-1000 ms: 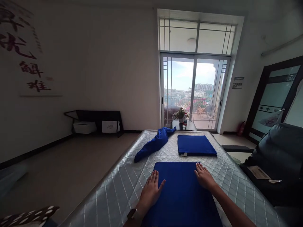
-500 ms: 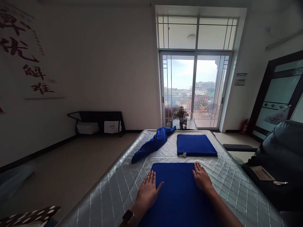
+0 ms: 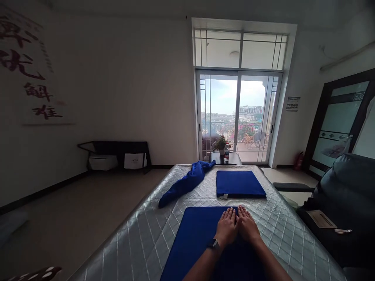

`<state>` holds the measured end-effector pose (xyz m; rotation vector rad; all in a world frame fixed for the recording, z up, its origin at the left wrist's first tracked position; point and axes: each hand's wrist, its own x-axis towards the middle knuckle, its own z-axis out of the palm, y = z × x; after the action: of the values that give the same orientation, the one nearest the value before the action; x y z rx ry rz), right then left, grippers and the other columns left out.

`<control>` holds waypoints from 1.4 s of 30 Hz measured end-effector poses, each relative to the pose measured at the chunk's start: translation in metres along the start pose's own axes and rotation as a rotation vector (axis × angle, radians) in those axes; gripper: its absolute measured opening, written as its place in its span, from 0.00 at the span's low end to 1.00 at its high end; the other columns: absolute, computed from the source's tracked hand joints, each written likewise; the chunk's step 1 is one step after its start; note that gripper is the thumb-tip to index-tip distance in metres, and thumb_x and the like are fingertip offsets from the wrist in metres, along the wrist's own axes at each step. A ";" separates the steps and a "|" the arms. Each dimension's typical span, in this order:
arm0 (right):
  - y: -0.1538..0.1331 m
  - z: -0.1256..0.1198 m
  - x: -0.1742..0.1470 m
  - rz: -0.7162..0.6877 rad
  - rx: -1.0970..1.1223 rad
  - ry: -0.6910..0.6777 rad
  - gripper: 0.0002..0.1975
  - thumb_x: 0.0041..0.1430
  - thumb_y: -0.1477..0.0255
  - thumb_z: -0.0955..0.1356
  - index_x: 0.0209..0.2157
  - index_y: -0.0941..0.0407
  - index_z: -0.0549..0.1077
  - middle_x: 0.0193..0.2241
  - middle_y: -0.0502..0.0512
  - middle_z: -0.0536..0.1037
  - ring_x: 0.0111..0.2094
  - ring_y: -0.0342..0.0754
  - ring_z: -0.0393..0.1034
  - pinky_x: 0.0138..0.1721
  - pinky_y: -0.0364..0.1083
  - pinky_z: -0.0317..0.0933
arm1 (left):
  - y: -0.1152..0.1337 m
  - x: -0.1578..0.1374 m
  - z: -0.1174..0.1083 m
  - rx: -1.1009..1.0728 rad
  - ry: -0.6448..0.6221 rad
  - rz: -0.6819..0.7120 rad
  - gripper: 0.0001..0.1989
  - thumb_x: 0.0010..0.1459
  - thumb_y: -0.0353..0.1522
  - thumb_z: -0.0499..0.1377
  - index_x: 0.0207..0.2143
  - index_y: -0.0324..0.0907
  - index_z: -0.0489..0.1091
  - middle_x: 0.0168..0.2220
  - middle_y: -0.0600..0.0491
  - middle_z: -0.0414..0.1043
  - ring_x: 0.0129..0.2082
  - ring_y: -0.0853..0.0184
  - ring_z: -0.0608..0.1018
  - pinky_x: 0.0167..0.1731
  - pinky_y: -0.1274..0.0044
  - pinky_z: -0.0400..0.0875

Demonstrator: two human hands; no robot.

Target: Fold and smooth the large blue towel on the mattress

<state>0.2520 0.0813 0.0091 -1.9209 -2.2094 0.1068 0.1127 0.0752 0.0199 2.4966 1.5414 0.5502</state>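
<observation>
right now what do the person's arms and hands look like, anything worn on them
Both forearms are bare, with no sleeves in view. The left hand has a dark band with a small dark face, like a watch, at its wrist. The right hand wears nothing: no gloves or rings can be made out.

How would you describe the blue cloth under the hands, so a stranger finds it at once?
Start at the silver quilted table. Three blue cloths lie on it. The near blue cloth lies flat at the near end with the left hand and right hand on it, unlike the folded cloth and crumpled cloth beyond.
</observation>
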 end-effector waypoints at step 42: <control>-0.010 -0.007 -0.035 -0.049 -0.063 -0.034 0.33 0.68 0.70 0.53 0.71 0.64 0.50 0.73 0.59 0.46 0.74 0.50 0.36 0.71 0.52 0.34 | 0.016 -0.025 -0.009 0.041 -0.033 0.043 0.40 0.70 0.50 0.29 0.71 0.34 0.51 0.73 0.44 0.51 0.73 0.60 0.51 0.71 0.65 0.49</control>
<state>0.2485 0.0452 0.0141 -1.9085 -2.3062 0.0634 0.1119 0.0453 0.0277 2.5613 1.5056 0.4849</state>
